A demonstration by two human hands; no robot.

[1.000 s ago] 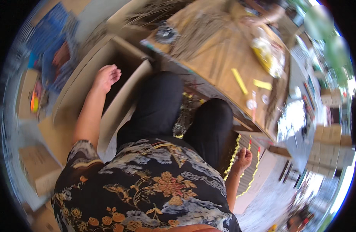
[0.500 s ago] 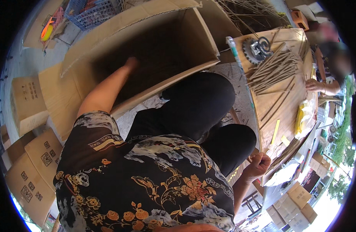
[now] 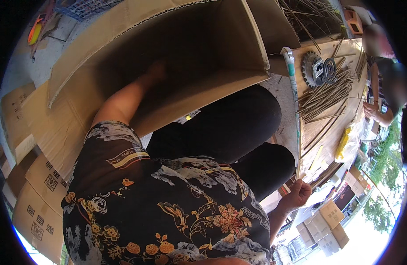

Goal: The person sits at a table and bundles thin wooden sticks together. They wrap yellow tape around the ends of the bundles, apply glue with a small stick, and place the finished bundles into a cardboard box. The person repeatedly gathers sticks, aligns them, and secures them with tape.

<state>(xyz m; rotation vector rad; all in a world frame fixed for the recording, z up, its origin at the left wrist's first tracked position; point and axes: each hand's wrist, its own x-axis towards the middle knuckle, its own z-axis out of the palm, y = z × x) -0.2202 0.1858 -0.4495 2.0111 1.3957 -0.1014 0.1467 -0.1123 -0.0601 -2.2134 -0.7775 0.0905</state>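
My left hand (image 3: 157,72) reaches down into a large open cardboard box (image 3: 238,84). Shadow inside the box blurs its fingers, so I cannot tell what it touches. My right hand (image 3: 297,195) is closed in a fist-like pinch beside the near end of the wooden table (image 3: 316,134). Whatever its fingers hold, if anything, is too small to make out. On the table, farther off, lies a loose pile of thin brown sticks (image 3: 329,95).
A toothed metal wheel (image 3: 310,70) and a dark spiral coil (image 3: 329,70) lie beside the sticks, with a yellow plastic packet (image 3: 343,145) nearer. Another person's hand (image 3: 370,110) is across the table. Printed cartons (image 3: 37,207) stand at left; more sticks (image 3: 309,13) fill a far box.
The view has shifted, and the big box appears larger and tilted. My left hand remains inside it, slightly deeper. My right hand stays closed near the table.
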